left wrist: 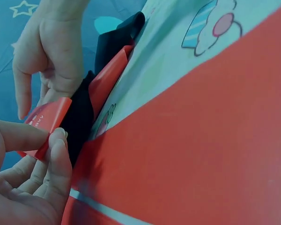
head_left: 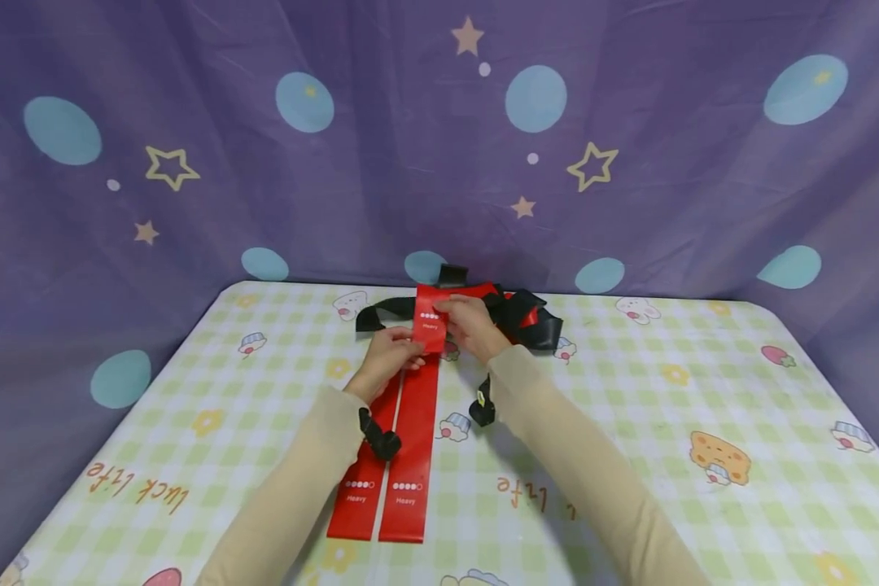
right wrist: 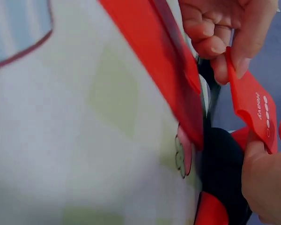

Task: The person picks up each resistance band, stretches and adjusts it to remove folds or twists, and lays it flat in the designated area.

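Note:
A red resistance band (head_left: 429, 335) printed "Heavy" is held up between both hands near the back of the table. My left hand (head_left: 387, 360) pinches its lower edge between thumb and fingers; the left wrist view shows this grip on the band (left wrist: 50, 117) up close. With thumb and fingers, my right hand (head_left: 472, 324) holds the band's right edge, higher up. Below the hands, two more red strips (head_left: 413, 423) lie flat side by side, each marked "Heavy" near the front end. Their far ends are hidden behind the left hand and the raised band.
A loose heap of black and red bands (head_left: 538, 325) lies behind and right of the hands. The table (head_left: 630, 407) has a green checked cloth with cartoon prints. A purple curtain (head_left: 439, 179) hangs along the back. Black straps (head_left: 379, 439) circle the wrists.

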`<state>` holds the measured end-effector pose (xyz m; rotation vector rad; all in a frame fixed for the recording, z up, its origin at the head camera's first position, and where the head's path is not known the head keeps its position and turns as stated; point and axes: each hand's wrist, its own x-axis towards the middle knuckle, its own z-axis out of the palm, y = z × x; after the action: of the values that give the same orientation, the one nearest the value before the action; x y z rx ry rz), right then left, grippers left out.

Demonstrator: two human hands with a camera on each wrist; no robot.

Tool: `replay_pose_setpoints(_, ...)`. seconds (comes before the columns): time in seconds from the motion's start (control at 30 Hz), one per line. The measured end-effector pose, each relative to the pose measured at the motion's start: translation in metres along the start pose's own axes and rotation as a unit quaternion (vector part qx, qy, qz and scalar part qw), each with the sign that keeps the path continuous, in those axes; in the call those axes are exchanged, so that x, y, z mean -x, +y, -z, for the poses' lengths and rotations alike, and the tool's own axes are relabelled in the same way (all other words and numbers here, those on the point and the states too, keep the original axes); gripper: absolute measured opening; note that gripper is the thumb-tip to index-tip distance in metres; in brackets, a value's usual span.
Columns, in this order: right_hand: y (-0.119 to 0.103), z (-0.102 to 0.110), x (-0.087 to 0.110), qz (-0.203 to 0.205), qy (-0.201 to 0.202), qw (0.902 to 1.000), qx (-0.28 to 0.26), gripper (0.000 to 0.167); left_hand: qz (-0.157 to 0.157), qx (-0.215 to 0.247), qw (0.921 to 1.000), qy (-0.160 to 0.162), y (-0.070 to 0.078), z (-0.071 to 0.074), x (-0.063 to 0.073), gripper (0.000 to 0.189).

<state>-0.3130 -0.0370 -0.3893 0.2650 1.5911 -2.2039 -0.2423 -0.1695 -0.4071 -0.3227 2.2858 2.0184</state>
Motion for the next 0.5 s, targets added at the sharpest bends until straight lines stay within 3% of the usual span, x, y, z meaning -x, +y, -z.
replay_pose_setpoints(0.1, -0.003, 0.0, 0.001, 0.007, -0.001, 1.0, -0.006, 0.034, -0.006, 0.001, 1.0, 0.0, 0.0, -0.001, 0.001, 0.028)
replay_pose_setpoints(0.3, -0.019, 0.003, 0.0, 0.045, 0.011, 0.9983, -0.035, 0.046, -0.017, -0.028, 0.9995, -0.003, 0.003, -0.006, 0.007, 0.033)
replay_pose_setpoints(0.5, -0.028, 0.008, 0.001, 0.04, 0.017, 0.9987, -0.027, 0.041, -0.024, -0.004, 0.9996, -0.016, 0.005, -0.01, 0.014, 0.033)
